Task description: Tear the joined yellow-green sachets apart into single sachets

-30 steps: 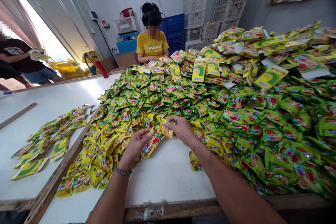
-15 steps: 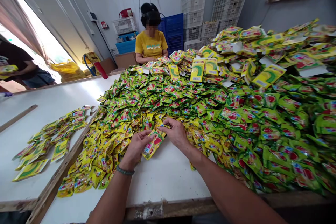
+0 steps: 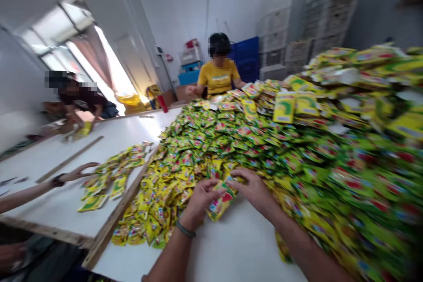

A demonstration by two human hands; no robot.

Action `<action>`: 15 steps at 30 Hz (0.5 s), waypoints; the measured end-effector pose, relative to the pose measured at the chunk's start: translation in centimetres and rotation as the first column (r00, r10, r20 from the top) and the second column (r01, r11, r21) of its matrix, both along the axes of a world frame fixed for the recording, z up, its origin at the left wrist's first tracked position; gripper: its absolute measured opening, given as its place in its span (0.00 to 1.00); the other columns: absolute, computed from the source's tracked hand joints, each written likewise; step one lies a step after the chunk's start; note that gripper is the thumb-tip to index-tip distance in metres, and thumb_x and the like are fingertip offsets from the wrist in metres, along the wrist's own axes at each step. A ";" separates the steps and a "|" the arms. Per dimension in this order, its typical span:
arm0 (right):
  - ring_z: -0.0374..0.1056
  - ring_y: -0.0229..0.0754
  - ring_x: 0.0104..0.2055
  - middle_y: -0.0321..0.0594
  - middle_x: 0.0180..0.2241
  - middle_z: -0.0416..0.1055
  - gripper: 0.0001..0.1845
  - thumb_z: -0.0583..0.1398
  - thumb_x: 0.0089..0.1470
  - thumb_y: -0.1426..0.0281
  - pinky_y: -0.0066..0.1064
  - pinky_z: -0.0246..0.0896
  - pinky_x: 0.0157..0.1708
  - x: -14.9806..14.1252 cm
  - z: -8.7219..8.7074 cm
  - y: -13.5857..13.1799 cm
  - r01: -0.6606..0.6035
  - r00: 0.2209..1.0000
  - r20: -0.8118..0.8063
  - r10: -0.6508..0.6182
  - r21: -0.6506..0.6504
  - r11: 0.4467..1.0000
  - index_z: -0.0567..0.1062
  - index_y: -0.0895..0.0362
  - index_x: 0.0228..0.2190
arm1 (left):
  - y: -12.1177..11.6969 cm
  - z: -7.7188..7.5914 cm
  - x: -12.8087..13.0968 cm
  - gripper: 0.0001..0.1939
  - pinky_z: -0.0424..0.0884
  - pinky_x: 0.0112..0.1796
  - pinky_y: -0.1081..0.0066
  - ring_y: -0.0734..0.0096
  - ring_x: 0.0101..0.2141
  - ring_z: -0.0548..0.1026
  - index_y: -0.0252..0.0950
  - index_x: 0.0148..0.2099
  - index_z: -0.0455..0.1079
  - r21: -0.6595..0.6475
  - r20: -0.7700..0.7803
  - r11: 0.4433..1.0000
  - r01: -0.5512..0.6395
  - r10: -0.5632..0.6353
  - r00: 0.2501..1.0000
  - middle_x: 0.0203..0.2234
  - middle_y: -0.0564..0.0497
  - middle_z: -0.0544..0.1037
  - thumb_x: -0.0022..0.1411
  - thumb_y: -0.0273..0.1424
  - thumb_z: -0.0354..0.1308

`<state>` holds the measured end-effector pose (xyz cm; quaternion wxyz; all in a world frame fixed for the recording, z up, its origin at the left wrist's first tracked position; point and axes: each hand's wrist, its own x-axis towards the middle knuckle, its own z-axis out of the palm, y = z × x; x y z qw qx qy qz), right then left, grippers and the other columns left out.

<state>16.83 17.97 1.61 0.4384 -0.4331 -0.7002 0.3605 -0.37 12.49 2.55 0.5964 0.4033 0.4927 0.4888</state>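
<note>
A small yellow-green printed carton (image 3: 218, 206) with a watermelon picture is tilted between my hands above the white table. My left hand (image 3: 201, 200) grips it along its left side, thumb on the printed face. At its upper end are the curled fingers of my right hand (image 3: 253, 189), closed on the top edge; motion blur softens the detail. Yellow sachets (image 3: 158, 198) lie heaped to the left of my hands, and green sachets (image 3: 205, 141) rise in a large pile beyond them.
Yellow cartons (image 3: 284, 106) top the pile at the back right. A wooden strip (image 3: 115, 211) divides the table; left of it, another person's hand (image 3: 77, 172) is beside several cartons (image 3: 94, 202). A person in a yellow shirt (image 3: 220, 77) is behind the pile, another person (image 3: 82, 99) at far left.
The view has swung left, so everything sits further right. Another person's arm has come in at the left, reaching to the cartons there. The carton remains between my hands.
</note>
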 end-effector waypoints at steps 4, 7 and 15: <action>0.68 0.51 0.41 0.43 0.34 0.74 0.17 0.61 0.43 0.54 0.41 0.63 0.42 -0.1 -0.4 0.6 0.099 0.993 0.056 -0.104 0.094 0.991 0.78 0.53 0.29 | 0.2 0.2 0.1 0.24 0.66 0.29 0.74 0.72 0.24 0.73 0.30 0.38 0.76 0.060 -0.013 0.996 -0.073 0.074 0.997 0.26 0.47 0.78 0.39 0.40 0.71; 0.70 0.53 0.38 0.44 0.33 0.74 0.18 0.61 0.39 0.52 0.43 0.64 0.40 -0.2 -1.0 0.8 0.094 0.992 0.078 -0.097 0.038 0.995 0.80 0.52 0.27 | 0.1 0.2 0.2 0.24 0.65 0.29 0.74 0.73 0.24 0.71 0.30 0.36 0.76 0.074 -0.001 0.991 -0.113 0.113 0.994 0.26 0.48 0.78 0.37 0.40 0.71; 0.67 0.53 0.50 0.43 0.45 0.74 0.22 0.56 0.42 0.50 0.41 0.62 0.51 -1.3 -2.7 0.4 -0.106 0.994 0.001 0.108 -0.213 0.971 0.80 0.51 0.31 | -0.2 0.5 0.4 0.26 0.65 0.31 0.73 0.75 0.24 0.69 0.30 0.34 0.77 0.047 0.077 0.990 -0.132 0.128 0.989 0.26 0.48 0.76 0.32 0.42 0.72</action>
